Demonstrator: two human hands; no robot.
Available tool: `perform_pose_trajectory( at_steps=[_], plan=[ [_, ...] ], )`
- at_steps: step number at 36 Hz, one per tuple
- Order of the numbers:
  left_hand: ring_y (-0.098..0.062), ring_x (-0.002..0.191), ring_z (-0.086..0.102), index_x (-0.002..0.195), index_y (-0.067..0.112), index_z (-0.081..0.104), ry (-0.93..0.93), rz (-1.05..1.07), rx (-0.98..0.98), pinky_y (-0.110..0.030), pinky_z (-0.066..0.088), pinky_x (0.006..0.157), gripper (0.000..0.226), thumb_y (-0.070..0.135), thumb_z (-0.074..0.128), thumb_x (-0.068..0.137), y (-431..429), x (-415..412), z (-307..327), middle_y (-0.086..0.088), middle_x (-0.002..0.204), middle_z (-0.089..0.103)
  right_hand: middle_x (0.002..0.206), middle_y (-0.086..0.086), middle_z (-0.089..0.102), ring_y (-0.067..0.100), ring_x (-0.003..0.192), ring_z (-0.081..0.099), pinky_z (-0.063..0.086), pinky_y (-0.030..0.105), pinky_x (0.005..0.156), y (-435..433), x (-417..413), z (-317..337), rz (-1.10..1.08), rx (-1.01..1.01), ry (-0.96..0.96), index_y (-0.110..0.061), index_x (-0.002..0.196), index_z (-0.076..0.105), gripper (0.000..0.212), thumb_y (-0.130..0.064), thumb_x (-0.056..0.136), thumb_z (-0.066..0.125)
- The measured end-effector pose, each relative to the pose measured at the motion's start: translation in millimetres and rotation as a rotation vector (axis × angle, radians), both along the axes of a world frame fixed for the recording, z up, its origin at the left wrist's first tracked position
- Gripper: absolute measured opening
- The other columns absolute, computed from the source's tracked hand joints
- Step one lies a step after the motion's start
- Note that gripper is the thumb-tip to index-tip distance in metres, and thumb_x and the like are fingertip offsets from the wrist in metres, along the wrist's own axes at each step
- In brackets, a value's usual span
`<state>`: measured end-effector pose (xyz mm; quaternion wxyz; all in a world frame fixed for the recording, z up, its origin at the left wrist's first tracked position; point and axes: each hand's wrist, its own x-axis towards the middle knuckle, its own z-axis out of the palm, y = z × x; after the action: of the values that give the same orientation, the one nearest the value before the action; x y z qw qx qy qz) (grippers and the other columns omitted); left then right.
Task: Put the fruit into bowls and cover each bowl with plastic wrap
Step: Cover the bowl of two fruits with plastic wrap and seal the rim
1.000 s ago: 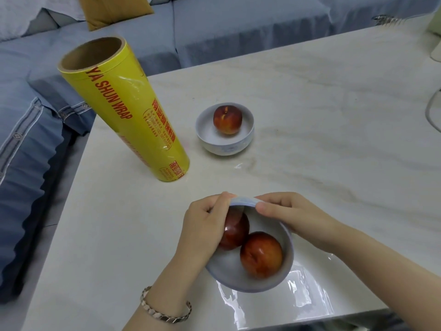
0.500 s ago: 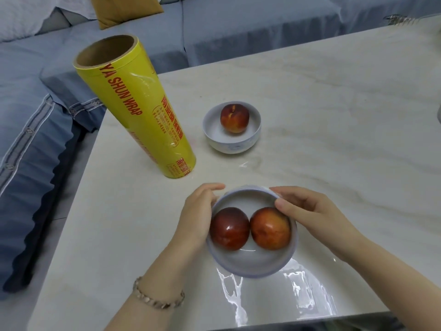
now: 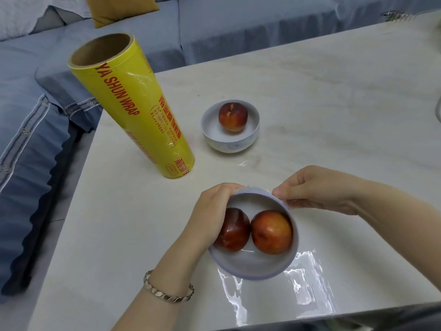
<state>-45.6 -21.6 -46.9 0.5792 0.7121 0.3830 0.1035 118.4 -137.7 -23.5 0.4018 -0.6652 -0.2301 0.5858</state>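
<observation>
Left fingers: curled together over the far-left rim of the near bowl, pressing film against it.
Left hand: wraps the bowl's left side, palm against its wall; a metal bracelet sits on the wrist.
Right fingers: pinched together on an edge of film at the bowl's far-right rim.
Right hand: closed in a loose fist just beyond the rim, forearm running off to the right.
Near bowl: tilted toward the camera, at the table's near edge, holding 2 fruit side by side, touching.
Fruit: the left one dark red with film glare on it, the right one orange-red.
Film: a clear, shiny sheet lying under and in front of the bowl, wrinkled, reaching the table edge.
Far bowl: upright near the table's middle, uncovered, holding 1 fruit.
Roll: yellow, standing on end left of the far bowl, well apart from the hands.
Table: pale marble.
Sofa: blue, beside the table.
</observation>
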Motion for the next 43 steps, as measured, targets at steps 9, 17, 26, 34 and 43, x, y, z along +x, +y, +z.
perform_pose_trajectory(
  at_steps=[9,17,26,34,43],
  plan=[
    [0.008,0.081,0.061,0.077,0.024,0.073,-0.024,-0.021,0.142,-0.005,0.041,0.067,0.032,0.015,0.045,0.089,-3.8,-2.4,-5.7,0.018,0.08,0.071,0.076,0.007,0.062,0.007,0.062,0.058,0.052,0.013,0.062,3.6,5.4,0.7,-0.064,0.007,0.074,-0.001,0.079,0.061,0.019,-0.014,0.09,0.052],
    [-0.004,0.094,0.064,0.08,0.022,0.075,-0.069,0.04,0.047,-0.026,0.05,0.086,0.037,0.031,0.041,0.071,-9.4,-1.0,-1.4,0.015,0.087,0.074,0.047,-0.003,0.043,0.008,0.038,0.041,0.032,0.02,0.05,17.5,3.3,-0.5,0.0,-0.134,-0.037,-0.016,0.054,0.049,0.042,-0.038,0.089,0.055],
    [-0.005,0.087,0.064,0.075,0.026,0.074,-0.083,0.026,0.047,-0.024,0.05,0.08,0.036,0.03,0.039,0.071,-7.1,-2.3,-2.2,0.013,0.081,0.073,0.05,0.0,0.039,0.008,0.043,0.037,0.033,0.019,0.052,16.0,1.4,0.3,-0.054,0.03,0.016,-0.014,0.054,0.045,0.033,-0.021,0.079,0.066],
    [-0.004,0.085,0.064,0.071,0.025,0.073,-0.164,0.024,0.054,-0.018,0.048,0.077,0.032,0.022,0.041,0.072,-8.9,-7.0,-5.2,0.014,0.079,0.073,0.045,0.0,0.035,0.015,0.049,0.03,0.027,0.026,0.052,22.1,-26.3,-31.4,-0.408,0.061,0.042,-0.014,0.05,0.048,0.036,-0.017,0.078,0.07],
    [-0.009,0.086,0.065,0.073,0.022,0.074,-0.131,0.018,0.031,-0.024,0.05,0.08,0.033,0.026,0.041,0.071,-7.5,-2.5,-5.1,0.012,0.077,0.073,0.08,0.001,0.062,0.011,0.075,0.057,0.046,0.02,0.07,8.0,-15.5,-24.8,-0.387,0.248,0.352,-0.003,0.077,0.062,0.031,-0.03,0.063,0.063]
  ],
)
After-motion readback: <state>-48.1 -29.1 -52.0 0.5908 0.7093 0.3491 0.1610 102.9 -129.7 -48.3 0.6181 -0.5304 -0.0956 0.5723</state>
